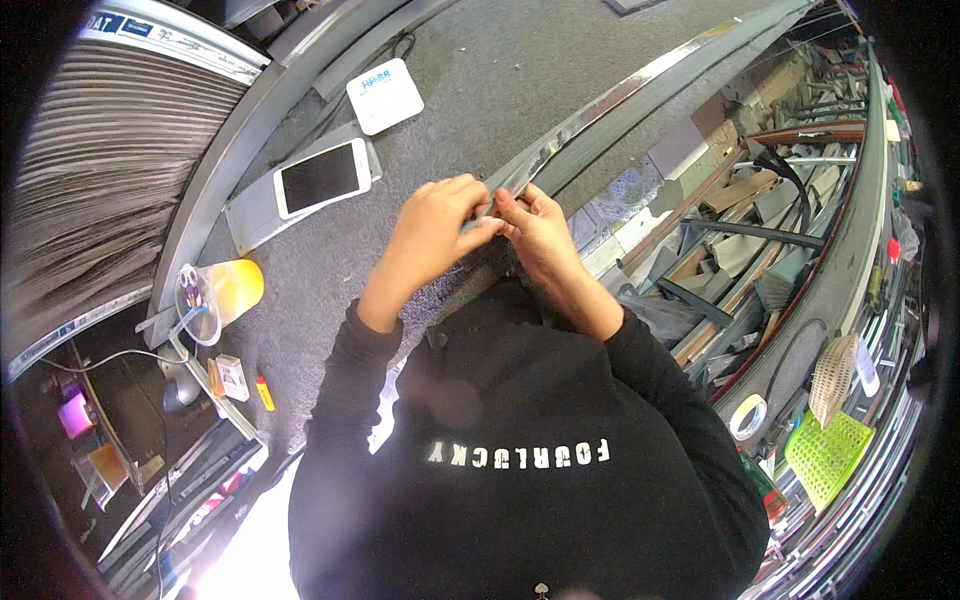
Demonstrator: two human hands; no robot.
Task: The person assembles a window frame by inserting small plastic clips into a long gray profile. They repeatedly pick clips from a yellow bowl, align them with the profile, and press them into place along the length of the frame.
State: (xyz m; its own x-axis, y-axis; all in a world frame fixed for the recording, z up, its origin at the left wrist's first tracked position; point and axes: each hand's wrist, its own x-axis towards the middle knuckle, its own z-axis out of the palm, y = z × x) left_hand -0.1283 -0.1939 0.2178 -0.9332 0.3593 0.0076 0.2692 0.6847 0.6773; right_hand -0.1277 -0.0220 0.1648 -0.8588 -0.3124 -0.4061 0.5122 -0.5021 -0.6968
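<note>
My left hand and my right hand meet in front of my chest, fingers bent and pinching. Between them is the near end of a long, thin shiny strip, silvery and film-like. It runs away to the far right along a grey profile. My right thumb and fingers close round the strip's end. The left fingertips press together on the same end, touching the right ones. Exactly what lies under the left fingertips is partly hidden.
On the grey worktop lie a white phone, a white square box and an orange lighter. A cup of yellow drink stands at the left edge. Right of me are offcut bins, a tape roll and a green basket.
</note>
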